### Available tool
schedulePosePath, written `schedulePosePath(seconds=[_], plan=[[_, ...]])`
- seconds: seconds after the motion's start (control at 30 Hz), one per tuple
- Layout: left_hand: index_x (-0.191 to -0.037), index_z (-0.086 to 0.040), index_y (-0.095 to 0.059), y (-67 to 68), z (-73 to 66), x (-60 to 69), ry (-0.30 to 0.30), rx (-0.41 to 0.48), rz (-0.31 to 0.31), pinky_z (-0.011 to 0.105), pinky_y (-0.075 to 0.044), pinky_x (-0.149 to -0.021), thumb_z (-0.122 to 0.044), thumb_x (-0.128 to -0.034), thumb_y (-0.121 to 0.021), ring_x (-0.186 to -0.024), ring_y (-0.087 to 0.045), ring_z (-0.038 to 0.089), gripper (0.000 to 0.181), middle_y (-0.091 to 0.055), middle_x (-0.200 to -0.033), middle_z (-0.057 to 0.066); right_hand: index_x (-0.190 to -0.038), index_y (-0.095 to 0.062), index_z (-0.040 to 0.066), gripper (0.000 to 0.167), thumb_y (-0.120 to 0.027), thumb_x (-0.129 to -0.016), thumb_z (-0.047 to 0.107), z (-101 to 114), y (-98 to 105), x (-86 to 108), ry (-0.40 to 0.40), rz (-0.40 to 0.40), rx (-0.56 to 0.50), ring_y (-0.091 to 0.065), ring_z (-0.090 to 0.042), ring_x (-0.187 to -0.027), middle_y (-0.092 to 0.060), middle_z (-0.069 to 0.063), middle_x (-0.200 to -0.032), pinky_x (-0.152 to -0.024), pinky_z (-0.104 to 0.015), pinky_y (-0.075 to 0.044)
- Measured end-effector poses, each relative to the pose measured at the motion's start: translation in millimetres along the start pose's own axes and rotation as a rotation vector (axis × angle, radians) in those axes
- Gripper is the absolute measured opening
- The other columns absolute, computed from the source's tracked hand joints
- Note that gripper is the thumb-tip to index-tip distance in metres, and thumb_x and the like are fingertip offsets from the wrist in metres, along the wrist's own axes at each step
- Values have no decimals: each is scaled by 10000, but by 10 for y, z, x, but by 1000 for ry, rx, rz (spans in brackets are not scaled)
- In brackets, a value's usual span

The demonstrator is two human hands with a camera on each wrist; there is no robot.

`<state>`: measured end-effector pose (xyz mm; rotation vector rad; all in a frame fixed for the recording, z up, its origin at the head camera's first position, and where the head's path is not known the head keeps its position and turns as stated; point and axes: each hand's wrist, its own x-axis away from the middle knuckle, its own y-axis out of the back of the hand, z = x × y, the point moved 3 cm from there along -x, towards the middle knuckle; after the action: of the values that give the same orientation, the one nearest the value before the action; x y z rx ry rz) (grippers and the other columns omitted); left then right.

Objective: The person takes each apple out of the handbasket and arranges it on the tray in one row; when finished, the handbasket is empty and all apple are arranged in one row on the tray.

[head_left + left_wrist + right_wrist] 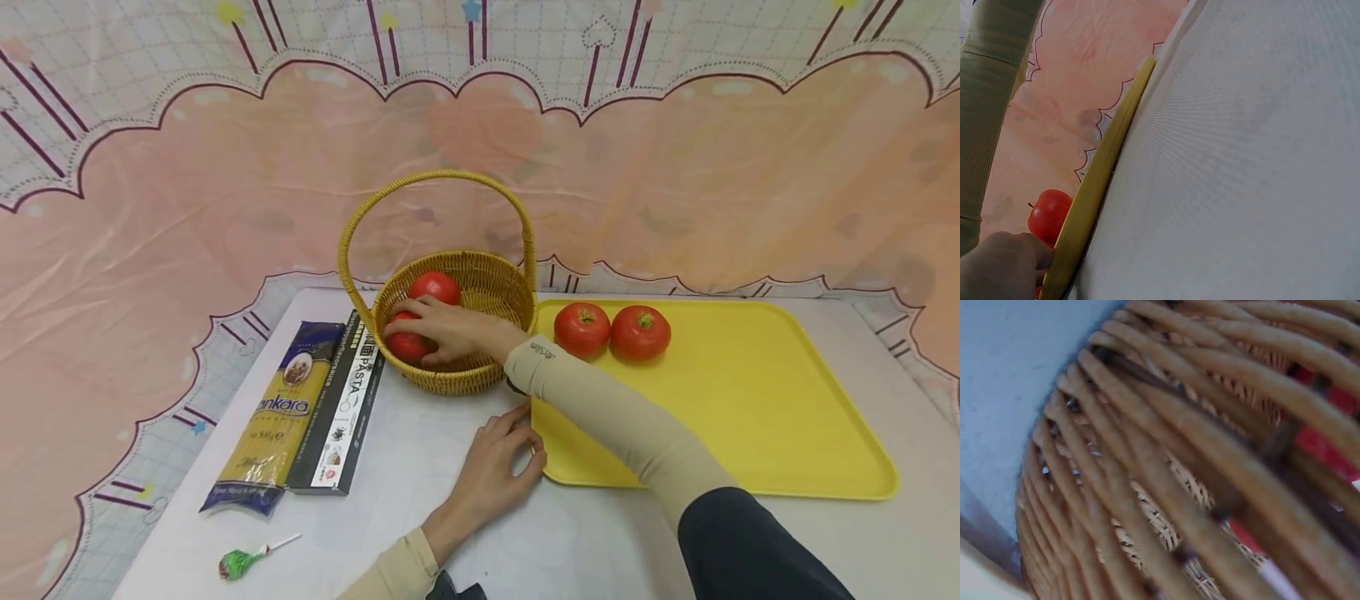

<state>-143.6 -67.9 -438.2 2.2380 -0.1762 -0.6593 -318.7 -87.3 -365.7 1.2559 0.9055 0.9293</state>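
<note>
Inside the yellow wicker basket, my right hand grips a red tomato, its fingers curled over the top. A second tomato lies just behind it in the basket. My left hand holds the near left edge of a yellow tray, thumb and forefinger bent into a ring at the rim. Two tomatoes, one on the left and one on the right, sit side by side at the tray's back left. The right wrist view shows mostly basket weave, with red behind its gaps.
Left of the basket lie a black pasta box and a bag of spaghetti. A green-wrapped lollipop is at the front left of the white table. The basket's tall handle arches above it. A patterned cloth hangs behind.
</note>
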Motion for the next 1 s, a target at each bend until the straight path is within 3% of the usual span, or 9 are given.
schedulePosePath(seconds=[0.47, 0.8, 1.0], plan=[[-829, -233, -622, -7, -11, -14, -6, -4, -1, 338, -410, -815, -230, -830, -659, -1093, -550, 176, 37, -560, -1345, 66, -1372, -419, 316, 617, -639, -806, 422, 5, 79, 98, 5, 12, -22, -368, -224, -1269, -374, -32, -1376, -1107, -465, -258], [-832, -225, -624, -7, 0, -17, -21, -4, 4, 337, -412, -819, -243, -854, -640, -1076, -557, 172, 33, -562, -1340, 75, -1415, -368, 316, 683, -599, -780, 418, -76, 126, 192, -43, 12, -112, -392, -193, -1234, -378, -9, -1359, -1079, -404, -314], [-830, -225, -629, -6, 16, -16, -3, 0, 13, 343, -409, -821, -248, -856, -639, -1096, -554, 180, 37, -552, -1351, 69, -1406, -345, 293, 676, -587, -792, 438, -78, 139, 231, -71, -4, -148, -336, -193, -1301, -340, -15, -1409, -1113, -390, -282]])
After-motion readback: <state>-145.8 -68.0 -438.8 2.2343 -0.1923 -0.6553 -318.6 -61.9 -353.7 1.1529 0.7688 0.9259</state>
